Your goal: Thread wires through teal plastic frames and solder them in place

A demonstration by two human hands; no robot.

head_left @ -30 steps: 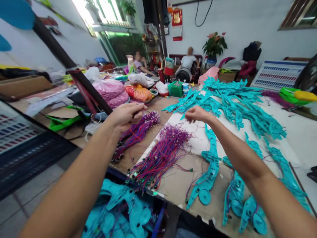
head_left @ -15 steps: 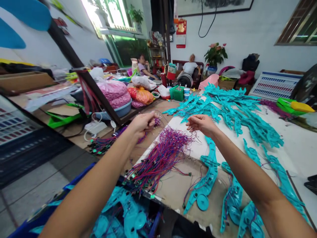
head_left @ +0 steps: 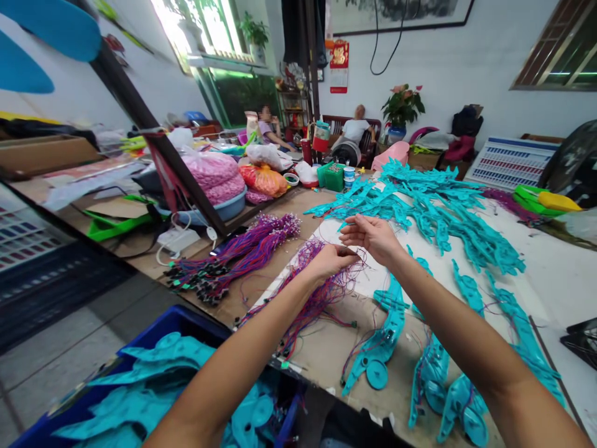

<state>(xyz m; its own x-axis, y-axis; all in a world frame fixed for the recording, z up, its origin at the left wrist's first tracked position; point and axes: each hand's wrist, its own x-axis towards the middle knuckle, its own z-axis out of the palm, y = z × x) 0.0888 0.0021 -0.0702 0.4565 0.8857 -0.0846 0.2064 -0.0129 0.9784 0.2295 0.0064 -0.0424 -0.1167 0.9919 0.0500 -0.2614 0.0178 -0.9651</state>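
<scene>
My left hand (head_left: 333,261) is closed in a pinch on thin wires, above a loose pile of red and purple wires (head_left: 305,314). Just beyond it, my right hand (head_left: 373,238) has its fingers loosely stretched and slightly apart; its thumb is mostly hidden. Fine wire strands show close to both hands. Below my right hand, a turquoise plastic part (head_left: 385,330) with a round disc lies on the table, wires running along it. More such parts (head_left: 431,367) lie to the right beneath my forearm.
Sorted wire bundles (head_left: 247,249) with dark connectors lie left of the pile. A blue crate (head_left: 175,317) holding turquoise parts stands at front left. Turquoise parts are heaped (head_left: 433,199) at the back. A dark post (head_left: 172,168) slants up at left. Two people sit far back.
My left hand has moved right and down, from above the sorted bundles to beside my right hand. The right hand's fingers have loosened and shifted slightly left.
</scene>
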